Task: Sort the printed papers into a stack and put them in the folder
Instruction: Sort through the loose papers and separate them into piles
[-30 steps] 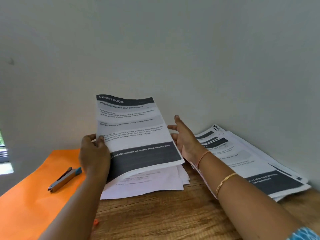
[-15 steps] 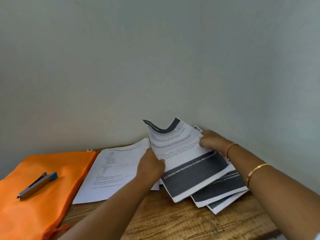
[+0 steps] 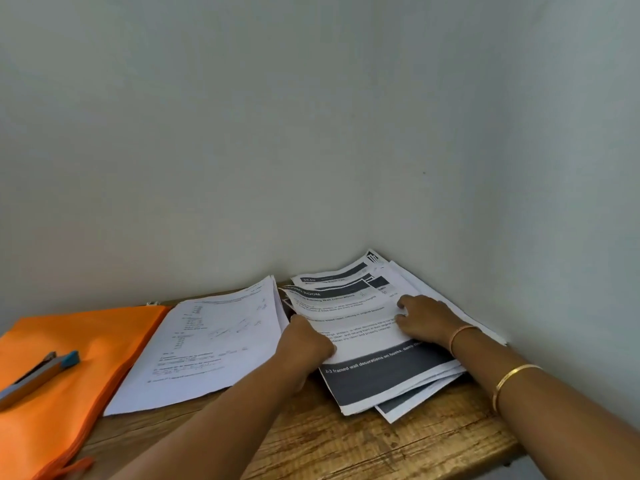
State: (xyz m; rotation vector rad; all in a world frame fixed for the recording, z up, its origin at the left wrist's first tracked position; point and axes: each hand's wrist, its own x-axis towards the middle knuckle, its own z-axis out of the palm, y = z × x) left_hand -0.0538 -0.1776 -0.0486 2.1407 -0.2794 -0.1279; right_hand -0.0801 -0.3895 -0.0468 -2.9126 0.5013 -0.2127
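**Clerk:** Item one, top sheet [image 3: 360, 327], headed "LIVING ROOM". What has changed?

**Checker:** Half a second ago it was in the air, buckled between both hands. Now it lies flat on the right pile [image 3: 412, 403] in the corner of the desk [image 3: 346, 452]. A second ago the left hand alone held it upright over the left pile [image 3: 214, 344].

**Clerk:** Item two, left hand [image 3: 306, 341].

**Checker:** Forearm reaching in from below, knuckles up. The fingers are curled in a fist on the sheet's left edge, with the thumb on top pinching it.

**Clerk:** Item three, right hand [image 3: 426, 318].

**Checker:** It lies on the sheet's right half, fingers bent with their tips on the paper. I cannot tell whether they pinch an edge or only press. There is a thin band at the wrist and a gold bangle [image 3: 512, 379] further up the forearm.

**Clerk:** Item four, folder [image 3: 97, 341].

**Checker:** Orange, flat on the desk at left, just beside the left pile. No papers are in it. A small tool [image 3: 38, 372] with a blue end rests on top, and I cannot make out what kind it is.

**Clerk:** Obscured?

**Checker:** The folder's left side is cut off by the frame. The lower sheets of the right pile show only at their fanned edges. The small print on both piles is unreadable.
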